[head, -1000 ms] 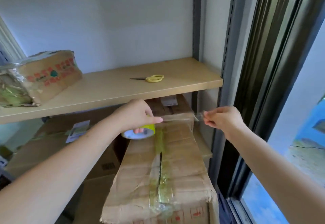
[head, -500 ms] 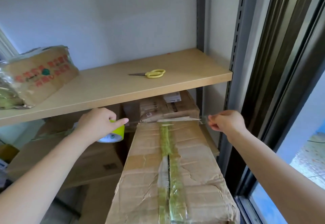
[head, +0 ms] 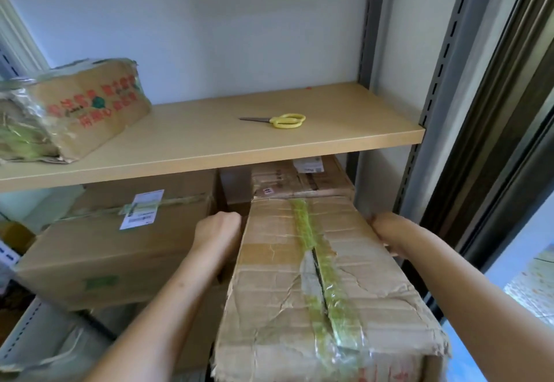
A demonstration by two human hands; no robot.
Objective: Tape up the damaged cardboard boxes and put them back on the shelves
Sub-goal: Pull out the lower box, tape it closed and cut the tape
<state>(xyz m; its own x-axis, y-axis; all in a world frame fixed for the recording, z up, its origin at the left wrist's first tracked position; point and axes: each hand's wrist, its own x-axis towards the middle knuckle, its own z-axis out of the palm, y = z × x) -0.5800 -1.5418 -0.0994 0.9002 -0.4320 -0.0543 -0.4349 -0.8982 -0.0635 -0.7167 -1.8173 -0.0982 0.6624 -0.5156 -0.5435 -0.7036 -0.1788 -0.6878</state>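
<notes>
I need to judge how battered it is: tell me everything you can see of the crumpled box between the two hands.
The crumpled box is brown cardboard, long, creased all over, its near edge torn. Yellowish clear tape runs along its top seam, which gapes dark at mid-length. Red print shows on its near face. Its far end meets another box under the wooden shelf. The left hand and the right hand are at its sides.
</notes>
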